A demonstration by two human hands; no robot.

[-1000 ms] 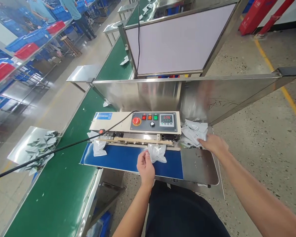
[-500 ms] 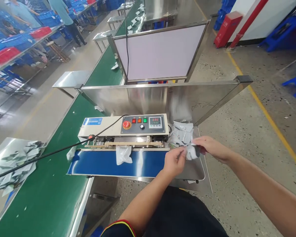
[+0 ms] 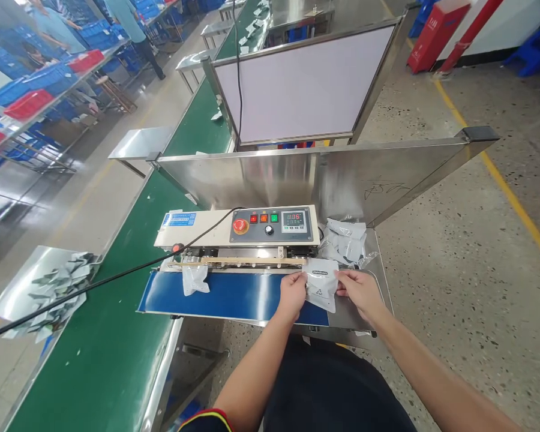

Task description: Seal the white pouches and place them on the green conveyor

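Between my hands is a white printed pouch (image 3: pixel 321 285), its top edge at the right end of the band sealer (image 3: pixel 198 231). My left hand (image 3: pixel 293 295) pinches the pouch's left edge, and my right hand (image 3: pixel 359 291) grips its right edge. Farther left, a second white pouch (image 3: pixel 195 279) hangs from the sealer's band over the blue conveyor belt (image 3: pixel 247 297). Behind my right hand, a clear bag of white pouches (image 3: pixel 345 241) lies on the metal surface beside the sealer.
A green conveyor (image 3: pixel 94 312) runs along the left, with a metal tray (image 3: pixel 15 294) holding a heap of pouches. A black cable (image 3: pixel 130 266) crosses in front of the sealer. Behind it stands a steel panel (image 3: pixel 261 180). Co-workers (image 3: pixel 132 30) are at the far left.
Both hands have brought the pouch left to the sealer's right end, its printed face now showing. The other pouch has travelled left along the band. The camera view has shifted slightly.
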